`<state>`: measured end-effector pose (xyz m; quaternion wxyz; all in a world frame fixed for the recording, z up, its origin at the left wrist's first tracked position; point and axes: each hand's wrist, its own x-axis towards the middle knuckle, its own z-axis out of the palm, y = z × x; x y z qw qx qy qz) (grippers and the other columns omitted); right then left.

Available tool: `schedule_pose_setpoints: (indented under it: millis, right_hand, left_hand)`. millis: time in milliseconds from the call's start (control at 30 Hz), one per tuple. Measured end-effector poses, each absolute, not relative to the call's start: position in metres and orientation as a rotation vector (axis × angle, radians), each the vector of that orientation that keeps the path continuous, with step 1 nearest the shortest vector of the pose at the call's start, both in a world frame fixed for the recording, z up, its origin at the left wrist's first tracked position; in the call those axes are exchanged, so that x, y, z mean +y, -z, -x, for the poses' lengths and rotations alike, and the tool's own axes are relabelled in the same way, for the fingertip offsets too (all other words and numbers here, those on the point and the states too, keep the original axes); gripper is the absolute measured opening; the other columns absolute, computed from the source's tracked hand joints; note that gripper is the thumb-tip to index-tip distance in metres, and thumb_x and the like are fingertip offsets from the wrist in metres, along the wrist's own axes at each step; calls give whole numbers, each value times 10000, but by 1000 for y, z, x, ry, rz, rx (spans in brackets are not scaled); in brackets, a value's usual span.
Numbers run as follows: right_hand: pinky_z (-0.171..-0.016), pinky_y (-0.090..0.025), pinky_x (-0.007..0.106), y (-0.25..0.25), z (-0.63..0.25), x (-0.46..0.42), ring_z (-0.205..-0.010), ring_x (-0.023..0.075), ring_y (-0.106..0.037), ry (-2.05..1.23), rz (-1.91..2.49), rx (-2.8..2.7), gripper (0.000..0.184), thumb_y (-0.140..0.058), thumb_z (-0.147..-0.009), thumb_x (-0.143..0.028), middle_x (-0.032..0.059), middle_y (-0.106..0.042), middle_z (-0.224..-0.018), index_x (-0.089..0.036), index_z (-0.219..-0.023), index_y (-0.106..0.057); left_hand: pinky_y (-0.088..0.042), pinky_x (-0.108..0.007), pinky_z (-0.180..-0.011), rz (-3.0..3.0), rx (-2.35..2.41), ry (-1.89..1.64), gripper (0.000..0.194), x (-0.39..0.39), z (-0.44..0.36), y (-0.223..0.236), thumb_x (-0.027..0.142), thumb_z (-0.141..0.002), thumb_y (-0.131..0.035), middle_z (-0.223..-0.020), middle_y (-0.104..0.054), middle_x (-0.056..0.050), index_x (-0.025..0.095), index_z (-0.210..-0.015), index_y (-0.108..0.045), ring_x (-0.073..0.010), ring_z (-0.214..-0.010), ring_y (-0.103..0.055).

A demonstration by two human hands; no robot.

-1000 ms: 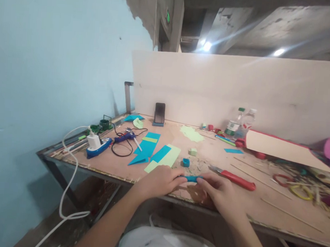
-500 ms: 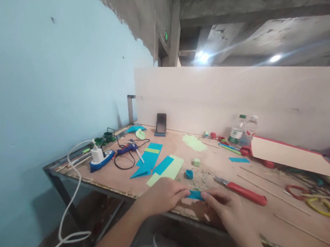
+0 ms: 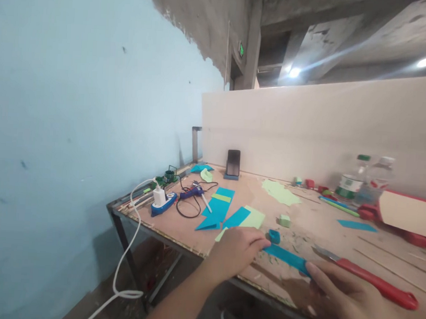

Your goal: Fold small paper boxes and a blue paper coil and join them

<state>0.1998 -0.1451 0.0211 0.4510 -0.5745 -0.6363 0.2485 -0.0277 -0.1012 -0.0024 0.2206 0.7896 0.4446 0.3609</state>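
Your right hand (image 3: 349,293) is nearest: thumb and fingers pinching the near end of the blue paper strip (image 3: 285,256); the grip underneath is hidden. Your left hand (image 3: 240,250) pinches the other end. Strip runs slantwise between the two sets of fingers, over the near part of the bench (image 3: 249,188).

My read: strip-handling step, straightening or shaping; can't make out a crease. Next move calls for matched pinches, light even tension, edges lined up before any bend. Thin stock, so uneven pull would likely kink it.

Mind the red-handled knife (image 3: 378,281) just beyond your right fingers, blade end pointing left. Just past your left fingers: small blue box-like piece (image 3: 274,237), then pale green cube (image 3: 284,221). Farther out, left of those fingers: blue paper rectangle (image 3: 237,216), then glue gun (image 3: 192,192).
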Motion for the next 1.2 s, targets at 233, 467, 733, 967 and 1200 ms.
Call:
schedule_pose_setpoints:
  millis: [233,467,733,967,1200]
  right_hand:
    - [-529,-501,316,-19,-197,-144,-537,244,-630,-640,1426,-1557,423,-662,-737,-580,61,-648,-522,-228,-503,-672]
    - [-452,-351,272,-8,-199,-143,-469,151,-472,-782,1368,-1272,497,-777,-688,-657,35,-591,-494,-191,-544,-680]
    - [-439,-354,237,1,-203,-143,-476,128,-474,-1029,1206,-1068,503,-895,-640,-632,19,-594,-486,-151,-664,-750]
    - [-462,-449,222,5,-206,-139,-490,122,-585,-1253,1087,-1143,426,-938,-647,-548,42,-707,-612,-156,-683,-776]
    - [-488,-479,214,7,-205,-141,-492,123,-624,-1210,1072,-1120,518,-921,-692,-575,-10,-685,-588,-181,-1003,-793]
  left_hand:
    - [-286,-287,-618,-1957,1245,-1206,475,-100,28,5,398,-981,-592,-562,-400,45,186,-577,-458,-129,-609,-392]
    - [-306,-284,-589,-1770,1330,-1346,388,-95,38,7,450,-979,-461,-578,-417,35,202,-693,-545,-155,-601,-435]
    - [-491,-249,-671,-1765,1147,-1320,183,-96,41,6,258,-795,-627,-929,-706,-34,199,-968,-620,-172,-802,-691]
    - [-557,-291,-830,-1804,966,-1220,164,-111,42,5,275,-774,-803,-1051,-784,-65,199,-889,-713,-202,-940,-720]
    - [-574,-276,-715,-1615,993,-1324,149,-112,40,19,312,-759,-845,-766,-784,-39,177,-760,-783,-195,-741,-726]
